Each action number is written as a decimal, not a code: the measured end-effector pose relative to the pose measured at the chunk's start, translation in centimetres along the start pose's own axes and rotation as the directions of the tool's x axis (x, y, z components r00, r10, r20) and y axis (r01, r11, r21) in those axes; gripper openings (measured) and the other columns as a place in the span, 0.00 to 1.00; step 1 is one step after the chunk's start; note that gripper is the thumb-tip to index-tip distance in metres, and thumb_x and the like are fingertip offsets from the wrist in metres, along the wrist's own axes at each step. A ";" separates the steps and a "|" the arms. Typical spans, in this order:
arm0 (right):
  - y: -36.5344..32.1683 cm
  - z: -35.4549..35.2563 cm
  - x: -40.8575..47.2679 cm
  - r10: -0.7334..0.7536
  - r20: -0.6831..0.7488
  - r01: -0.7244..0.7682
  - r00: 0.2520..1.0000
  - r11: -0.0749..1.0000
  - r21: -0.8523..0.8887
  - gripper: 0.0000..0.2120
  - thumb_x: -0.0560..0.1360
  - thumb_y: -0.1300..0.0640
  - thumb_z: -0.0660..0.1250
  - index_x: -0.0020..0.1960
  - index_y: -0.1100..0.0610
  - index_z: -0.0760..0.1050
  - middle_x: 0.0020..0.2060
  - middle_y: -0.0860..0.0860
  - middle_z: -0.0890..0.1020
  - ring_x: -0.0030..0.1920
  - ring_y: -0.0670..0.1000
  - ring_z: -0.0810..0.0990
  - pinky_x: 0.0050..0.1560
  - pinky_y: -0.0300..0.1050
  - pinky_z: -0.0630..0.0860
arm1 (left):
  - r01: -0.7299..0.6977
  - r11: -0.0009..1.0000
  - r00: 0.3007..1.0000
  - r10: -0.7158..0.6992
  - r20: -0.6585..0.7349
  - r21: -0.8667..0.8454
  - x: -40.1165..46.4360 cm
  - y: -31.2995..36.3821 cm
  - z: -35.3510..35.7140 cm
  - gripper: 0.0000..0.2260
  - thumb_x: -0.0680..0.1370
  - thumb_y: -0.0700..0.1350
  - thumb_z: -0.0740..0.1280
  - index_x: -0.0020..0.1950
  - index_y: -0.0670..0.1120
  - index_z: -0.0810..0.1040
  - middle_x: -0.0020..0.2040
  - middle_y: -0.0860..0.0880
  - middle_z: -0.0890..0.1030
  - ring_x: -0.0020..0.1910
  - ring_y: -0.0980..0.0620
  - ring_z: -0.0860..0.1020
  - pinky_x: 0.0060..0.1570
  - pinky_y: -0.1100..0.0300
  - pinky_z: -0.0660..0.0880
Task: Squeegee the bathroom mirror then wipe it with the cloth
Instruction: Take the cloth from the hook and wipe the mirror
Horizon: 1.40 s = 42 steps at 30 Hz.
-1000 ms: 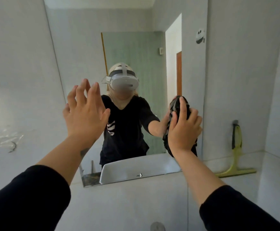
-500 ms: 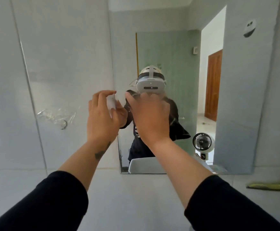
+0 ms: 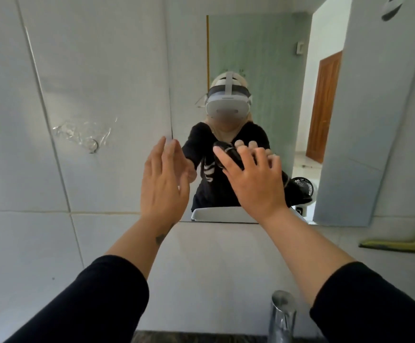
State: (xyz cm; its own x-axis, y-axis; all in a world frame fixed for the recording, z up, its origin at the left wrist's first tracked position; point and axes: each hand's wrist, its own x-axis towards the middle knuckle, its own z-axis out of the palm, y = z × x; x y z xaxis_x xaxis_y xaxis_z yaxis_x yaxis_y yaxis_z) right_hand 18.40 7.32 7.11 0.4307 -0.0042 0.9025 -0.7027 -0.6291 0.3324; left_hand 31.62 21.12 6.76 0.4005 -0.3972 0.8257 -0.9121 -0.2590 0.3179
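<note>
The bathroom mirror (image 3: 270, 50) hangs on the tiled wall ahead, its left edge near the middle of the view. My right hand (image 3: 255, 181) presses a dark cloth (image 3: 228, 154) flat against the lower part of the glass; only a little of the cloth shows above my fingers. At the mirror's left edge my left hand (image 3: 164, 184) is raised with fingers spread and nothing in it. The yellow-green squeegee (image 3: 399, 245) lies on the ledge at the right, below the mirror's lower right corner, partly cut off by the frame.
A chrome tap (image 3: 281, 315) rises at the bottom right. Bits of clear tape and a small hook (image 3: 87, 137) stick to the tiles left of the mirror. The mirror reflects a person, a small fan and a wooden door.
My right hand has slid from the left edge toward the lower middle of the mirror with the cloth. My left hand has opened from a pinched pose beside the mirror's edge.
</note>
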 end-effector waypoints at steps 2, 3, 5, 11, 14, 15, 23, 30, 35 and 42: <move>2.5 0.0 -1.0 0.079 -0.034 -0.079 0.996 0.997 0.000 0.24 0.78 0.51 0.63 0.72 0.44 0.62 0.59 0.56 0.77 0.52 0.59 0.76 0.43 0.53 0.71 | 0.027 1.000 0.999 -0.028 0.031 0.008 -0.5 0.4 0.8 0.32 0.78 0.45 0.63 0.77 0.47 0.49 0.78 0.46 0.52 0.75 0.45 0.53 0.71 0.44 0.60; 3.8 0.0 -1.5 0.117 -0.039 -0.117 0.992 0.993 0.003 0.22 0.79 0.50 0.61 0.72 0.44 0.63 0.58 0.56 0.78 0.51 0.59 0.76 0.43 0.52 0.70 | 0.036 0.999 0.999 -0.036 0.034 0.002 -0.7 0.6 1.1 0.33 0.77 0.45 0.63 0.78 0.45 0.48 0.78 0.45 0.52 0.75 0.44 0.52 0.72 0.43 0.58; 6.2 -0.1 -2.7 0.204 -0.025 -0.203 0.979 0.979 0.026 0.20 0.79 0.48 0.58 0.71 0.45 0.64 0.56 0.56 0.78 0.49 0.59 0.76 0.42 0.51 0.69 | 0.058 0.998 0.998 -0.058 0.024 -0.007 -0.8 1.1 1.7 0.35 0.77 0.46 0.63 0.78 0.44 0.47 0.78 0.45 0.51 0.76 0.43 0.49 0.73 0.44 0.54; 11.8 0.5 -6.6 0.536 -0.012 -0.532 0.844 0.840 0.105 0.21 0.79 0.50 0.59 0.71 0.48 0.63 0.52 0.60 0.76 0.47 0.61 0.74 0.41 0.55 0.72 | 0.112 0.994 0.994 -0.112 -0.015 0.006 -0.8 1.6 2.9 0.37 0.77 0.49 0.62 0.78 0.46 0.42 0.78 0.46 0.47 0.77 0.46 0.43 0.74 0.42 0.52; 13.2 1.1 -8.6 0.632 -0.033 -0.624 0.774 0.771 0.127 0.21 0.79 0.51 0.60 0.71 0.50 0.64 0.53 0.61 0.75 0.49 0.62 0.73 0.40 0.55 0.72 | 0.109 0.994 0.993 -0.109 -0.049 0.004 -0.9 1.4 3.2 0.36 0.78 0.50 0.61 0.78 0.47 0.43 0.79 0.46 0.47 0.77 0.45 0.45 0.73 0.41 0.52; 13.3 1.3 -9.1 0.679 -0.043 -0.669 0.733 0.730 0.139 0.21 0.79 0.52 0.59 0.71 0.51 0.64 0.53 0.61 0.75 0.49 0.62 0.74 0.40 0.55 0.73 | 0.109 0.994 0.992 -0.109 -0.062 0.001 -0.9 1.4 3.4 0.35 0.78 0.51 0.61 0.78 0.47 0.43 0.79 0.47 0.48 0.77 0.44 0.45 0.73 0.41 0.53; 8.0 2.3 -11.1 0.772 0.002 -0.765 0.635 0.628 0.144 0.21 0.80 0.52 0.58 0.72 0.51 0.63 0.55 0.59 0.74 0.51 0.60 0.73 0.42 0.56 0.72 | 0.109 0.994 0.988 -0.108 -0.111 0.008 -1.1 1.3 3.1 0.29 0.78 0.53 0.51 0.78 0.52 0.47 0.78 0.50 0.53 0.76 0.46 0.52 0.69 0.43 0.58; 1.0 1.3 -7.2 0.414 0.017 -0.413 0.910 0.904 0.106 0.21 0.79 0.48 0.57 0.72 0.47 0.61 0.55 0.57 0.77 0.49 0.58 0.75 0.45 0.53 0.71 | 0.056 0.998 0.996 -0.058 -0.065 -0.034 -1.5 0.4 2.1 0.32 0.73 0.47 0.52 0.78 0.52 0.48 0.78 0.53 0.54 0.76 0.49 0.51 0.68 0.48 0.59; -4.1 1.0 -4.3 0.235 0.033 -0.237 0.972 0.967 0.092 0.28 0.76 0.53 0.65 0.73 0.47 0.60 0.57 0.56 0.75 0.51 0.59 0.73 0.44 0.54 0.72 | -0.001 0.995 1.000 -0.002 -0.028 -0.098 -1.7 -0.6 1.0 0.32 0.74 0.43 0.53 0.78 0.50 0.51 0.78 0.53 0.56 0.76 0.53 0.50 0.70 0.62 0.50; -10.4 0.1 -2.3 -0.100 0.155 0.080 0.983 0.989 0.127 0.33 0.72 0.58 0.61 0.75 0.47 0.57 0.59 0.55 0.75 0.54 0.58 0.75 0.46 0.54 0.72 | 0.083 0.986 0.995 -0.089 -0.039 -0.143 -4.4 -4.8 -0.9 0.28 0.75 0.33 0.57 0.75 0.49 0.60 0.72 0.53 0.66 0.70 0.58 0.62 0.63 0.74 0.55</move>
State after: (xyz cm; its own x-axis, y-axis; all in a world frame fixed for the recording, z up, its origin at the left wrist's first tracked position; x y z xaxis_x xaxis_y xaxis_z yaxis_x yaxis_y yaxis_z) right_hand 24.77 13.81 1.53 0.5811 -0.0619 0.8115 -0.5884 -0.7208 0.3664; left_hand 34.16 24.87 2.03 0.4766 -0.3379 0.8116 -0.8789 -0.1628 0.4483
